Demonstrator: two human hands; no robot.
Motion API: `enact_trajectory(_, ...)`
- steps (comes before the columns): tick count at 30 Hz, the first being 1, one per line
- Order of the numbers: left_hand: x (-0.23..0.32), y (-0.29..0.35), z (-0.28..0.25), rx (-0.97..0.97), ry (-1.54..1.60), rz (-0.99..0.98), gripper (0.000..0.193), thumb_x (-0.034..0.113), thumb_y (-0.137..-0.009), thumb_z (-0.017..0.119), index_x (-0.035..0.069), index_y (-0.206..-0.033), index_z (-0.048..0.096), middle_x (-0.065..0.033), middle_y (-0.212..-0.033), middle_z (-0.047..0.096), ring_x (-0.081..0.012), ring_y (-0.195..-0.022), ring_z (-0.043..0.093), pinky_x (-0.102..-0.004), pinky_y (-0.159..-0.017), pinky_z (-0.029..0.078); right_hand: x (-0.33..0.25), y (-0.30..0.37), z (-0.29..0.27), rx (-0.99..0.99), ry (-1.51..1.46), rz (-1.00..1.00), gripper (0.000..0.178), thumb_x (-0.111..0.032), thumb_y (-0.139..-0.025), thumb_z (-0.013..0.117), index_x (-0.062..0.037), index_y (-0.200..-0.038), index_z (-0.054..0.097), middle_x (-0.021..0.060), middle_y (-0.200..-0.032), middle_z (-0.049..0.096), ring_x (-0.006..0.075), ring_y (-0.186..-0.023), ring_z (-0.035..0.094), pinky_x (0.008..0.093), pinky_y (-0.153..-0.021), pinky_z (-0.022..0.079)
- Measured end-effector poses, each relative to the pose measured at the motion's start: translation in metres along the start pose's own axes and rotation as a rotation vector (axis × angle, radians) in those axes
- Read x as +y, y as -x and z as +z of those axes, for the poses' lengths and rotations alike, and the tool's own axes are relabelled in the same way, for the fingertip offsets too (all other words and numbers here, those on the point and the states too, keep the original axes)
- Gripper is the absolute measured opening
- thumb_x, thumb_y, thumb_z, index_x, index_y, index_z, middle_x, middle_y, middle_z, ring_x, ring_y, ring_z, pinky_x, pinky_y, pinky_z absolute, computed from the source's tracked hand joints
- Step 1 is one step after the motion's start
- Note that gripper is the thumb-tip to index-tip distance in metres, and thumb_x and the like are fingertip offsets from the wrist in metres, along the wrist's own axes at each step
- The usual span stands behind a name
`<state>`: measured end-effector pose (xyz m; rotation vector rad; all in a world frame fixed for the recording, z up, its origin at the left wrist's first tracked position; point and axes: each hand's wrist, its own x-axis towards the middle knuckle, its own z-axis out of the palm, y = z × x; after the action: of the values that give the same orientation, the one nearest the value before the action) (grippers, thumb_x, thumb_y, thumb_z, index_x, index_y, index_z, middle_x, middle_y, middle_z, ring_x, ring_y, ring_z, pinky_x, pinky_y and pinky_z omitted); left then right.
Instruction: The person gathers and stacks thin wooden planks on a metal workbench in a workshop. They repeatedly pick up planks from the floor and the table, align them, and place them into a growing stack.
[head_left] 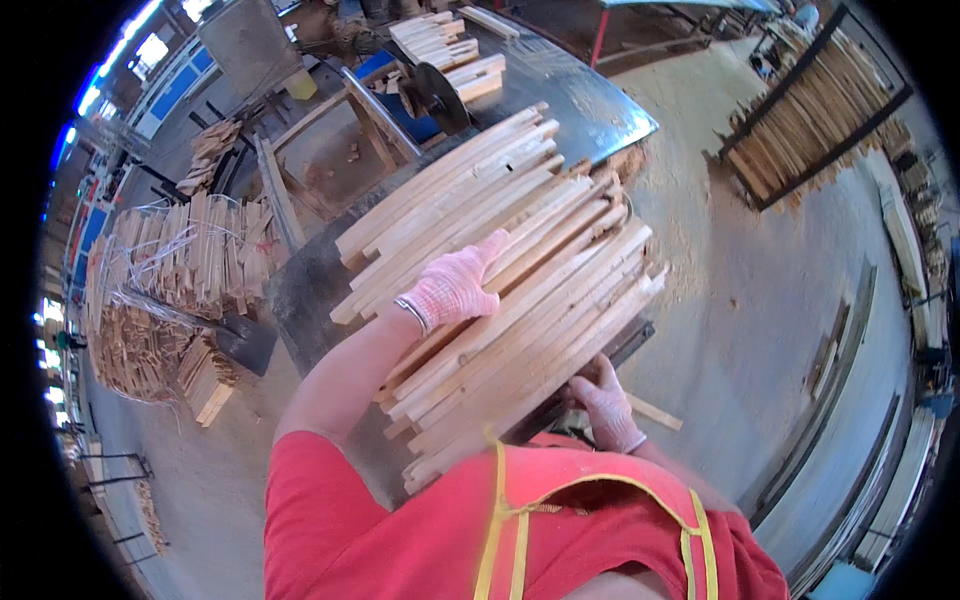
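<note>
Slats (560, 310) of pale wood lie side by side on a dark table (305, 285) in front of the person, running from near left to far right. They are long, narrow and straight-cut, with uneven ends; a few show browner faces near the middle of the spread, and one farther piece carries a small black mark (a knot or a hole, too small to tell).

The left hand (455, 285), in a pinkish knitted glove, rests on top of them about midway, its fingers loosely spread and the index stretched toward the far right, so the wood lies beneath. The right hand (605, 408), gloved likewise, is at the near right edge, fingers bent just beside the nearest slat; whether they grip anything I cannot tell.

A loose strip (655, 411) lies just right of that hand. Beyond the slats stands a round blade (442, 97), with more cut pieces (450, 50) on the far worktop (580, 85). At far right, a black-framed rack (837, 149) holds upright rows of wood; on the left, clear plastic wraps a big bundle (185, 260) of sticks.
</note>
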<state>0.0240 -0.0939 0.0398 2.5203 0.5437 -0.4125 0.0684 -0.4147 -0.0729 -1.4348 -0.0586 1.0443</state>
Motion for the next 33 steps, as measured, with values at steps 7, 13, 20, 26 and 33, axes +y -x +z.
enact_trajectory(7, -0.092, -0.047, -0.080, 0.425, -0.196, 0.109, 0.089, 0.025, -0.076, 0.071, 0.007, -0.157, 0.039, -0.0275, -0.131, 0.066, -0.0422, -0.118, 0.067, -0.0447, -0.104, 0.054, -0.003, 0.006, 0.005, 0.076, 0.014, 0.057, 0.065, -0.009, -0.093, 0.067, -0.0069, -0.152, 0.042, 0.0111, -0.115, 0.068, 0.0202, -0.098, 0.067, 0.0343, -0.084, 0.057)
enact_trajectory(13, -0.173, -0.127, -0.143, 0.446, -0.342, -0.078, 0.088, 0.028, -0.080, 0.074, 0.013, -0.159, 0.040, -0.0219, -0.138, 0.063, -0.0398, -0.128, 0.062, -0.0441, -0.108, 0.051, 0.005, 0.005, 0.014, 0.167, -0.038, 0.076, 0.063, -0.008, -0.096, 0.070, -0.0076, -0.153, 0.041, 0.0132, -0.125, 0.068, 0.0207, -0.104, 0.069, 0.0344, -0.089, 0.059)
enact_trajectory(20, -0.179, -0.181, -0.072, 0.349, -0.316, -0.157, 0.083, 0.057, -0.098, 0.058, 0.011, -0.162, 0.034, -0.0229, -0.158, 0.048, -0.0363, -0.144, 0.049, -0.0457, -0.118, 0.040, -0.004, 0.007, 0.022, 0.256, 0.015, 0.094, 0.059, -0.008, -0.096, 0.069, -0.0069, -0.150, 0.046, 0.0081, -0.116, 0.068, 0.0157, -0.103, 0.066, 0.0318, -0.088, 0.056)
enact_trajectory(26, -0.119, -0.115, -0.017, 0.683, -0.387, 0.137, 0.080, 0.051, -0.095, 0.069, 0.006, -0.156, 0.044, -0.0256, -0.148, 0.057, -0.0408, -0.135, 0.056, -0.0483, -0.111, 0.046, -0.016, 0.020, 0.014, 0.192, -0.081, 0.061, 0.063, -0.017, -0.098, 0.062, -0.0069, -0.157, 0.040, 0.0077, -0.121, 0.065, 0.0158, -0.101, 0.066, 0.0315, -0.084, 0.056)
enact_trajectory(33, 0.010, 0.005, 0.043, 0.008, -0.126, 0.012, 0.086, 0.059, -0.086, 0.074, -0.002, -0.144, 0.057, -0.0274, -0.143, 0.060, -0.0402, -0.133, 0.058, -0.0467, -0.111, 0.047, -0.058, 0.023, 0.012, -0.038, -0.211, 0.185, 0.062, -0.023, -0.097, 0.068, 0.0005, -0.148, 0.041, 0.0134, -0.115, 0.064, 0.0194, -0.095, 0.067, 0.0356, -0.081, 0.059)
